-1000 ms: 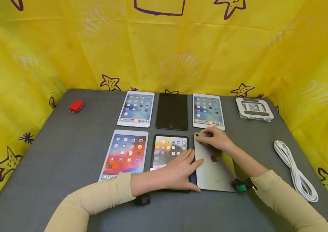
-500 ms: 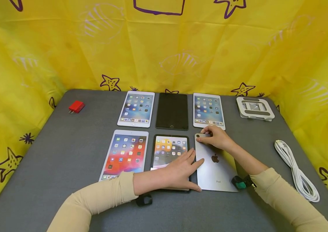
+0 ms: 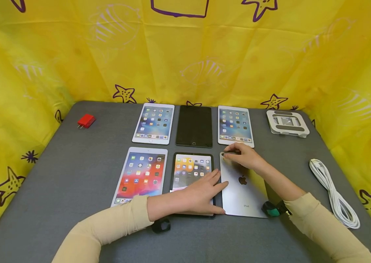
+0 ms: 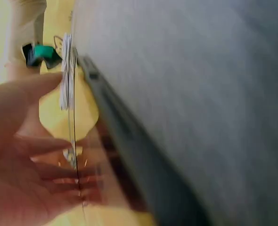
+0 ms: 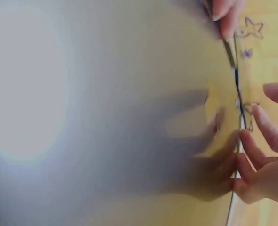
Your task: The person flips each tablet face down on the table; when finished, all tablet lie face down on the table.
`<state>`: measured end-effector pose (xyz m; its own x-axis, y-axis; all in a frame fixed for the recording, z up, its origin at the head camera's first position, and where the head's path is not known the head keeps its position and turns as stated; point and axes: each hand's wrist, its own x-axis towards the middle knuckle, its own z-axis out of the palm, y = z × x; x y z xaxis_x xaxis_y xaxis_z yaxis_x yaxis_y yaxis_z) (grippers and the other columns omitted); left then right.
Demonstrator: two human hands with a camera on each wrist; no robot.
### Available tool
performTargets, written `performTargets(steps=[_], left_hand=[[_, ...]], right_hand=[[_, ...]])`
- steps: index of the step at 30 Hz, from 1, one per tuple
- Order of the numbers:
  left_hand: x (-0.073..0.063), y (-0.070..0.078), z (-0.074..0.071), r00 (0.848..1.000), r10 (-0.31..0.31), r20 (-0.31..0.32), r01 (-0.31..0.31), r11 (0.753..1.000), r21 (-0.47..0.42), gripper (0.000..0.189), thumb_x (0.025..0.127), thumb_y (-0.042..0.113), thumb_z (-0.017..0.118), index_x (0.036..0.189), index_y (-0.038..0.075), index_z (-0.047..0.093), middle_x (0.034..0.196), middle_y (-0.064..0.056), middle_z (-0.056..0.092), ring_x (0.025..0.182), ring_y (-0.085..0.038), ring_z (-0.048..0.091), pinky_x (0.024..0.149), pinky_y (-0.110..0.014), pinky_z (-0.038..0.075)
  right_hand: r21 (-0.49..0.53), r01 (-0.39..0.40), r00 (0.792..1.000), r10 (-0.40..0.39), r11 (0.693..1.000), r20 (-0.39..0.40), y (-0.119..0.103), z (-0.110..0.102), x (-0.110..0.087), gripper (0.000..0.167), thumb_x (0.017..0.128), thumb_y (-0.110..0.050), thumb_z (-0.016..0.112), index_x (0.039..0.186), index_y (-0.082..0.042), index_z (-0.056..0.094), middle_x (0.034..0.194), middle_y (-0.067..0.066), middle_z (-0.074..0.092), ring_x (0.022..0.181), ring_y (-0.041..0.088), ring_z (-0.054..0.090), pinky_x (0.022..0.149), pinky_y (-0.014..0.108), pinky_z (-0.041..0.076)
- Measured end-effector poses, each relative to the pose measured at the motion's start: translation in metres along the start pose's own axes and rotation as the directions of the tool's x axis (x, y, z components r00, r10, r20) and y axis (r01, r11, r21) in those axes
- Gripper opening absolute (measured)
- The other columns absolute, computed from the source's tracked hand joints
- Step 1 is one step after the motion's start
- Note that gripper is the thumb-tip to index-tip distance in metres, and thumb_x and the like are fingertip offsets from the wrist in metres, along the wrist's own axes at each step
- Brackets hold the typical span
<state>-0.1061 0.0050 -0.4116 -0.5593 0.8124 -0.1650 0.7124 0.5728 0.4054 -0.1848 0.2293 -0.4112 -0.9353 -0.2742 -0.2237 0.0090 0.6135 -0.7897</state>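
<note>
A silver tablet (image 3: 247, 190) lies back up at the front right of the grid, its logo showing. My left hand (image 3: 201, 193) spreads over the front middle tablet (image 3: 190, 164), with its fingertips at the silver tablet's left edge. My right hand (image 3: 246, 156) is at the silver tablet's far edge beside its camera lens. In the right wrist view, several fingertips of the right hand (image 5: 266, 169) touch that edge while the thumb stands apart. A large blurred left hand (image 4: 21, 165) shows in the left wrist view, with a dark tablet edge (image 4: 134, 136) beside it.
At the back lie a white tablet (image 3: 154, 124), a dark-screened tablet (image 3: 194, 126) and another white tablet (image 3: 235, 126). A white tablet (image 3: 142, 173) is front left. A red charger (image 3: 87, 120), white stand (image 3: 288, 123) and coiled white cable (image 3: 333, 193) lie outward on the grey table (image 3: 57, 204).
The silver tablet has shifted slightly and its back reflects lighter than a second ago. My right thumb has slid toward its far edge. My left hand has hardly moved.
</note>
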Motion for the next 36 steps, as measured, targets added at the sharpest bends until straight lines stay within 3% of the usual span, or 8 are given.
performTargets(steps=[5, 9, 13, 17, 20, 23, 28, 36], left_hand=[[-0.014, -0.011, -0.009, 0.994, -0.056, -0.096, 0.03, 0.965, -0.26, 0.062, 0.092, 0.047, 0.062, 0.143, 0.014, 0.05, 0.154, -0.011, 0.035, 0.143, -0.026, 0.029, 0.112, -0.045, 0.029], [-0.034, -0.023, -0.02, 0.957, -0.208, -0.201, 0.079, 0.856, -0.511, 0.054, 0.092, 0.038, 0.065, 0.139, 0.015, 0.054, 0.146, -0.007, 0.047, 0.132, -0.026, 0.044, 0.107, -0.048, 0.036], [-0.054, -0.036, -0.027, 0.887, -0.412, -0.207, 0.131, 0.655, -0.744, 0.055, 0.091, 0.027, 0.067, 0.141, 0.012, 0.05, 0.143, -0.01, 0.047, 0.126, -0.035, 0.05, 0.103, -0.048, 0.042], [-0.07, -0.044, -0.032, 0.822, -0.564, -0.077, 0.191, 0.401, -0.896, 0.063, 0.092, 0.024, 0.065, 0.147, 0.011, 0.04, 0.15, -0.016, 0.038, 0.135, -0.039, 0.038, 0.108, -0.052, 0.034], [-0.077, -0.048, -0.036, 0.8, -0.6, 0.015, 0.199, 0.242, -0.95, 0.066, 0.092, 0.023, 0.063, 0.15, 0.006, 0.034, 0.154, -0.019, 0.03, 0.139, -0.036, 0.03, 0.112, -0.053, 0.027], [-0.083, -0.052, -0.037, 0.793, -0.605, 0.071, 0.185, 0.128, -0.974, 0.067, 0.093, 0.021, 0.06, 0.15, 0.003, 0.03, 0.156, -0.018, 0.024, 0.139, -0.035, 0.028, 0.113, -0.051, 0.025], [-0.088, -0.057, -0.04, 0.793, -0.596, 0.124, 0.163, 0.012, -0.987, 0.065, 0.095, 0.02, 0.058, 0.15, 0.002, 0.028, 0.157, -0.016, 0.02, 0.139, -0.036, 0.026, 0.113, -0.051, 0.025], [-0.089, -0.064, -0.039, 0.817, -0.563, 0.126, 0.129, -0.035, -0.991, 0.063, 0.097, 0.017, 0.054, 0.149, -0.004, 0.026, 0.154, -0.02, 0.025, 0.138, -0.037, 0.029, 0.111, -0.051, 0.03]], right_hand=[[0.146, -0.049, 0.999, 0.046, 0.988, 0.024, -0.014, 0.007, -0.014, 0.037, 0.098, -0.025, 0.059, 0.127, -0.002, 0.057, 0.127, 0.017, 0.057, 0.116, 0.033, 0.051, 0.099, 0.048, 0.04], [0.264, -0.064, 0.997, 0.053, 0.962, 0.048, -0.024, 0.015, -0.026, 0.04, 0.099, -0.021, 0.057, 0.132, 0.001, 0.052, 0.136, 0.02, 0.052, 0.127, 0.035, 0.044, 0.107, 0.054, 0.032], [0.389, -0.097, 0.991, 0.051, 0.916, 0.127, -0.032, 0.021, -0.039, 0.049, 0.099, -0.018, 0.056, 0.14, 0.004, 0.042, 0.146, 0.022, 0.039, 0.133, 0.037, 0.039, 0.11, 0.051, 0.031], [0.498, -0.154, 0.973, 0.045, 0.854, 0.224, -0.038, 0.026, -0.048, 0.059, 0.099, -0.015, 0.053, 0.148, 0.006, 0.027, 0.155, 0.023, 0.023, 0.138, 0.041, 0.03, 0.109, 0.052, 0.033], [0.576, -0.216, 0.958, 0.057, 0.788, 0.281, -0.043, 0.03, -0.053, 0.065, 0.098, -0.013, 0.051, 0.151, 0.006, 0.018, 0.157, 0.023, 0.015, 0.141, 0.041, 0.021, 0.106, 0.054, 0.037], [0.635, -0.273, 0.944, 0.076, 0.723, 0.32, -0.047, 0.032, -0.056, 0.068, 0.097, -0.01, 0.051, 0.152, 0.004, 0.014, 0.158, 0.021, 0.011, 0.142, 0.041, 0.013, 0.101, 0.055, 0.041], [0.677, -0.317, 0.932, 0.086, 0.664, 0.352, -0.049, 0.037, -0.057, 0.07, 0.097, -0.009, 0.049, 0.153, 0.002, 0.009, 0.16, 0.02, 0.004, 0.144, 0.04, 0.006, 0.097, 0.058, 0.043], [0.706, -0.344, 0.926, 0.098, 0.619, 0.366, -0.05, 0.039, -0.054, 0.071, 0.098, -0.01, 0.048, 0.153, 0.003, 0.006, 0.16, 0.021, -0.001, 0.143, 0.04, 0.007, 0.095, 0.059, 0.044]])
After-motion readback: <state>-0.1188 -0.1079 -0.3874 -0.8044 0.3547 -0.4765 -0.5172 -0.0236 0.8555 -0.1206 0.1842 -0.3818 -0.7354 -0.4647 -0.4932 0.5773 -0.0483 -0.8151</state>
